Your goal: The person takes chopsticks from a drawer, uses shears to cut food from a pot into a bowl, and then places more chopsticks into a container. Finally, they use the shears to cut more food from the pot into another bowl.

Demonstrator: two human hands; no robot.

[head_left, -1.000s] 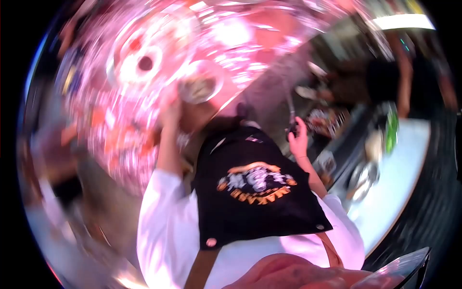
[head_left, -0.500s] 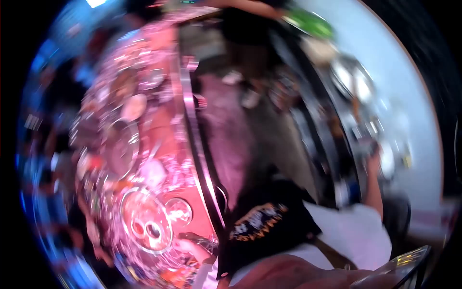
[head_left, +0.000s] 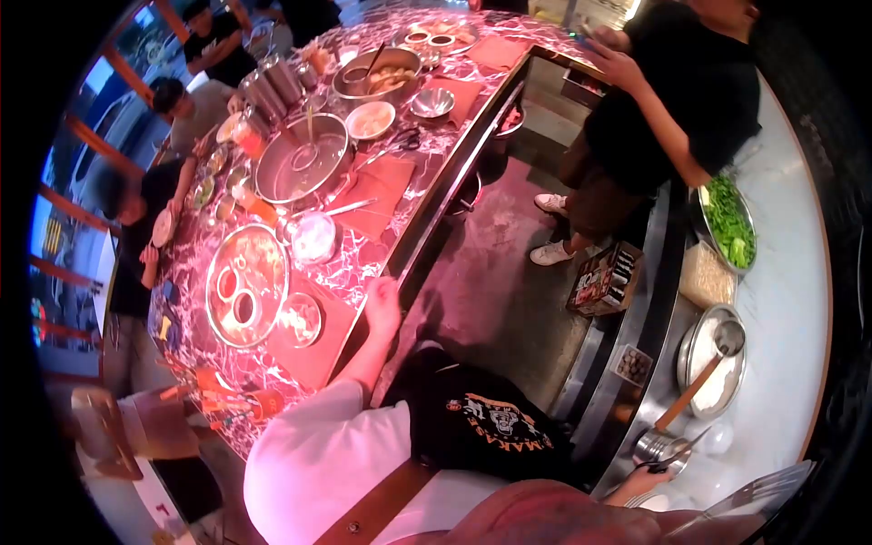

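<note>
My left hand point(head_left: 382, 307) is at the edge of the pink marble counter point(head_left: 425, 173), its fingers curled and nothing visible in them. Nearest to it is a terracotta-coloured mat point(head_left: 334, 320) with a small glass bowl point(head_left: 299, 320). At the lower right, my right hand point(head_left: 634, 484) is closed around the dark handles of what look like scissors point(head_left: 674, 457). Their blades lie over a small metal pot point(head_left: 650, 446) on the pale side counter point(head_left: 772, 363). Beside the pot is a ladle point(head_left: 688, 397) with a wooden handle, its head in a metal bowl of white contents point(head_left: 715, 386).
A round tray with two sauce bowls point(head_left: 238, 331), a large metal pan point(head_left: 300, 177) and a white tub point(head_left: 314, 238) crowd the marble counter. Greens point(head_left: 729, 222) fill a tray at right. A person in black point(head_left: 672, 100) stands ahead in the aisle; several people stand at left.
The earlier view is badly blurred, and my head has turned. My left hand now appears farther up along the counter edge. The right hand appears lower, at the small metal pot.
</note>
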